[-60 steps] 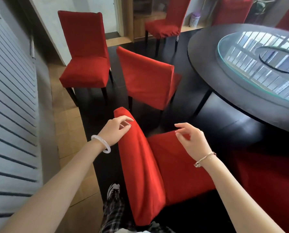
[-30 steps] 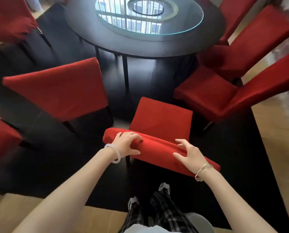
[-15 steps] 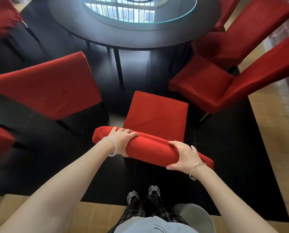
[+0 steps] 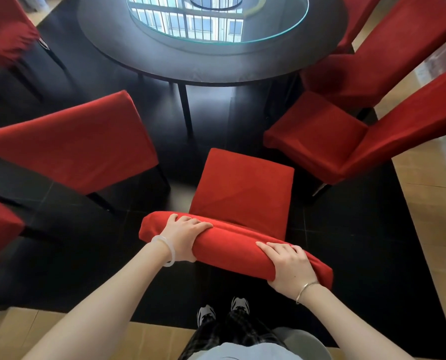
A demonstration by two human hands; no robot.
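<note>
A red-covered chair (image 4: 245,188) stands right in front of me, its seat pointing at the table. Both hands are on the top of its backrest (image 4: 229,248). My left hand (image 4: 183,236) grips the left end, fingers curled over the top edge and a white bangle on the wrist. My right hand (image 4: 289,266) grips the right end the same way, with a thin bracelet on the wrist.
A round dark table (image 4: 216,61) with a glass turntable (image 4: 216,19) is ahead. Red chairs crowd both sides: one close on the left (image 4: 73,141), two on the right (image 4: 346,141). My feet (image 4: 224,310) stand on the black floor, with tan flooring around it.
I turned from the side of the chair to behind it, facing the table. My hands went from hovering open over the backrest to gripping its top edge, and the chair sits nearer the table.
</note>
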